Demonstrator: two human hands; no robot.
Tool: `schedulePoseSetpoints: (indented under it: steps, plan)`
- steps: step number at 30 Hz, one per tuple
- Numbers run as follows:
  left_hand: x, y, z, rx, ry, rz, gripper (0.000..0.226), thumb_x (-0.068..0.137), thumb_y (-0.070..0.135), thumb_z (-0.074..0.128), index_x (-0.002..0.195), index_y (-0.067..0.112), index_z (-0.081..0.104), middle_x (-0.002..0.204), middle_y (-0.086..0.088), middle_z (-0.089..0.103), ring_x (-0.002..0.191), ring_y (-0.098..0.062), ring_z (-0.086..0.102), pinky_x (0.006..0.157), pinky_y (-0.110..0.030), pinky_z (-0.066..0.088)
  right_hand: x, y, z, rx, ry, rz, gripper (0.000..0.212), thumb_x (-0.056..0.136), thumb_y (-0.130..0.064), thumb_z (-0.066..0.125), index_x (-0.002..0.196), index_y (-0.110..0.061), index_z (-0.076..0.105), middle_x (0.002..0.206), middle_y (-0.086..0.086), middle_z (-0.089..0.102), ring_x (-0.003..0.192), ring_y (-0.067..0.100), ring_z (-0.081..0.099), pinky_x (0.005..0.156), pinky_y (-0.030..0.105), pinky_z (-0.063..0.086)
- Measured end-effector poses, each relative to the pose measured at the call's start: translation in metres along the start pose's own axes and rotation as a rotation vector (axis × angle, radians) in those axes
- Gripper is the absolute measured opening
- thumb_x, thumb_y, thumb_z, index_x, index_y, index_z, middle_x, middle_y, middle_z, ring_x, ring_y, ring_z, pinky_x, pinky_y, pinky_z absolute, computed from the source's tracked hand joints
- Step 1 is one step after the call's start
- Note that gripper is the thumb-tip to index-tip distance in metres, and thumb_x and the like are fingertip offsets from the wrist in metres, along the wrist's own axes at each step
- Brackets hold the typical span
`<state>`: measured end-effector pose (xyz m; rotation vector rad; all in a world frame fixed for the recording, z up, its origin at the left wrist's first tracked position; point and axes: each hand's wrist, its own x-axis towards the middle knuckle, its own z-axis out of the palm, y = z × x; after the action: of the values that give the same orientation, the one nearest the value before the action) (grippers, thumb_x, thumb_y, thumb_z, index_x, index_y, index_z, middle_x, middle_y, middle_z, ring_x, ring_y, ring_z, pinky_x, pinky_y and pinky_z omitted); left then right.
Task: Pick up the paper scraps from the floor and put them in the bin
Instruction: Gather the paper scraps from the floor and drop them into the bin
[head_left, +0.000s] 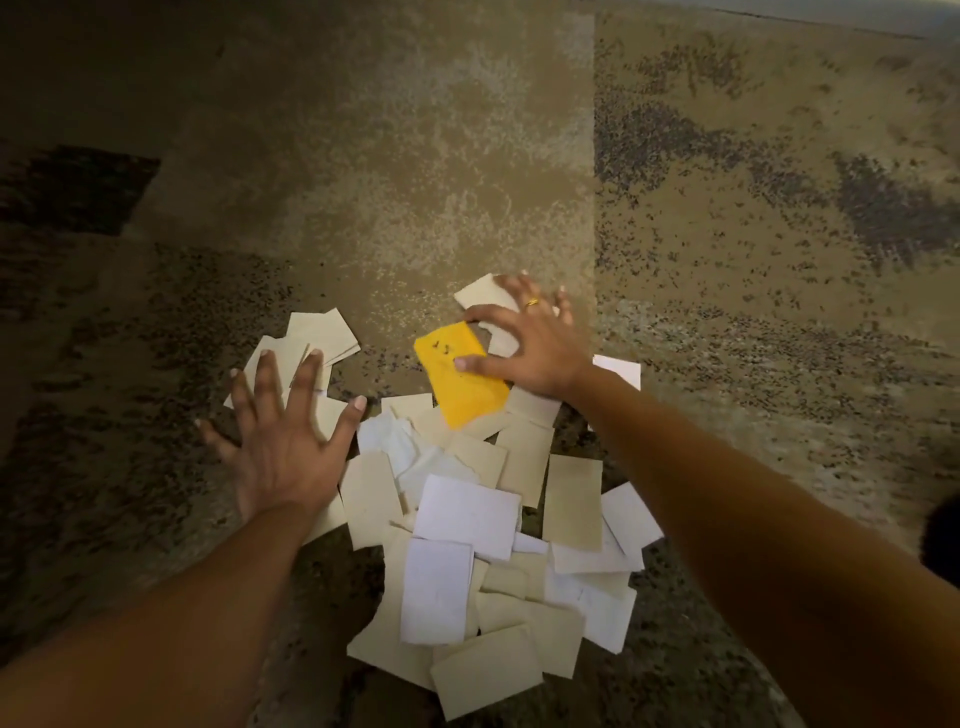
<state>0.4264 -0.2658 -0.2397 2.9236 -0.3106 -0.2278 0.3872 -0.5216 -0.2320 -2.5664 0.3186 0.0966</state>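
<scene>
step: gathering | left hand (283, 441) spread flat, fingertips on beige scraps (318, 332) | right hand (524, 343) splayed, thumb pressing yellow scrap (462, 387) | main pile (467, 514) between both wrists | advice: rake inward, then scoop from underneath | bin: unseen

1. You are looking down on mottled tan-and-dark carpet (467, 156).
2. A straight seam (594, 156) runs up it, right of centre.
3. A dark square patch (78, 189) lies at your left.
4. A pale strip (857, 10) edges the top right corner.
</scene>
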Motion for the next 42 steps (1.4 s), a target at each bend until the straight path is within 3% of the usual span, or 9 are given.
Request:
schedulePoseSetpoints:
  steps: [11,18,23,28,31,33,37,40,42]
  plan:
    - [-0.002,-0.007,-0.008,0.101,-0.150,0.108,0.079,0.070,0.081,0.018,0.142,0.053,0.004,0.158,0.001,-0.009,0.144,-0.025,-0.016,0.106,-0.066,-0.007,-0.112,-0.029,0.008,-0.208,-0.321,-0.116,0.079,0.071,-0.068,0.061,0.140,-0.043,0.032,0.158,-0.001,0.002,0.144,0.019,-0.009,0.108,0.059,-0.010]
    - [-0.061,-0.012,-0.004,0.137,-0.212,0.201,0.072,0.079,0.076,0.026,0.140,0.054,-0.004,0.157,0.002,-0.016,0.142,-0.026,-0.021,0.105,-0.067,-0.008,-0.192,-0.004,0.009,-0.327,-0.313,0.008,0.088,0.072,-0.075,0.050,0.146,-0.041,0.016,0.157,-0.004,-0.012,0.144,0.014,-0.011,0.110,0.057,-0.008]
    - [-0.112,-0.004,0.005,0.113,-0.262,0.268,0.061,0.092,0.058,0.032,0.141,0.052,-0.004,0.156,0.003,-0.019,0.142,-0.026,-0.023,0.106,-0.066,-0.010,-0.247,0.023,0.001,-0.345,-0.249,0.151,0.116,0.044,-0.099,0.007,0.145,-0.043,0.013,0.157,-0.004,-0.012,0.144,0.017,-0.011,0.109,0.063,-0.003]
    - [-0.135,0.011,0.000,-0.353,-0.351,0.156,0.050,0.094,0.060,0.016,0.137,0.044,0.036,0.158,0.011,0.000,0.144,-0.012,-0.014,0.109,-0.053,-0.020,-0.290,0.030,0.004,-0.215,-0.025,0.453,0.099,0.053,-0.090,0.025,0.143,-0.052,0.008,0.158,-0.002,-0.006,0.144,0.023,-0.007,0.106,0.066,0.004]
    - [-0.134,0.012,-0.021,-0.666,-0.330,0.077,0.080,0.065,0.079,0.026,0.128,0.037,0.050,0.154,0.000,0.026,0.143,-0.017,0.015,0.116,-0.053,0.005,-0.311,0.005,0.017,-0.152,0.187,0.449,0.081,0.071,-0.072,0.039,0.144,-0.046,0.014,0.158,0.000,0.004,0.145,0.025,-0.001,0.106,0.066,0.009]
    - [-0.150,0.015,-0.029,-0.591,-0.316,0.210,0.089,0.056,0.078,0.025,0.131,0.035,0.048,0.154,-0.004,0.024,0.143,-0.020,0.014,0.116,-0.049,0.009,-0.321,-0.018,0.034,-0.150,0.247,0.352,0.073,0.076,-0.070,0.038,0.143,-0.045,0.022,0.157,0.000,0.011,0.144,0.025,0.004,0.104,0.067,0.012]
    - [-0.200,0.025,-0.017,-0.123,-0.431,0.403,0.092,0.058,0.091,0.022,0.140,0.050,0.019,0.155,0.013,-0.011,0.143,-0.023,-0.017,0.109,-0.066,-0.002,-0.327,-0.045,0.071,-0.300,0.080,0.050,0.073,0.074,-0.080,0.031,0.138,-0.045,0.031,0.155,0.003,0.021,0.141,0.029,0.009,0.092,0.077,0.017]
    - [-0.226,0.030,0.005,0.097,-0.475,0.433,0.084,0.073,0.082,0.029,0.145,0.047,0.003,0.151,0.007,-0.030,0.138,-0.026,-0.030,0.106,-0.070,-0.003,-0.335,-0.034,0.073,-0.419,0.028,0.023,0.074,0.074,-0.081,0.029,0.139,-0.045,0.033,0.152,0.004,0.029,0.139,0.031,0.020,0.087,0.078,0.024]
    - [-0.238,0.035,0.016,0.152,-0.452,0.456,0.091,0.063,0.084,0.009,0.144,0.046,-0.008,0.142,0.007,-0.040,0.134,-0.029,-0.036,0.102,-0.072,-0.005,-0.343,-0.020,0.069,-0.419,0.018,0.073,0.073,0.078,-0.080,0.026,0.142,-0.045,0.027,0.154,0.001,0.024,0.142,0.030,0.020,0.091,0.078,0.021]
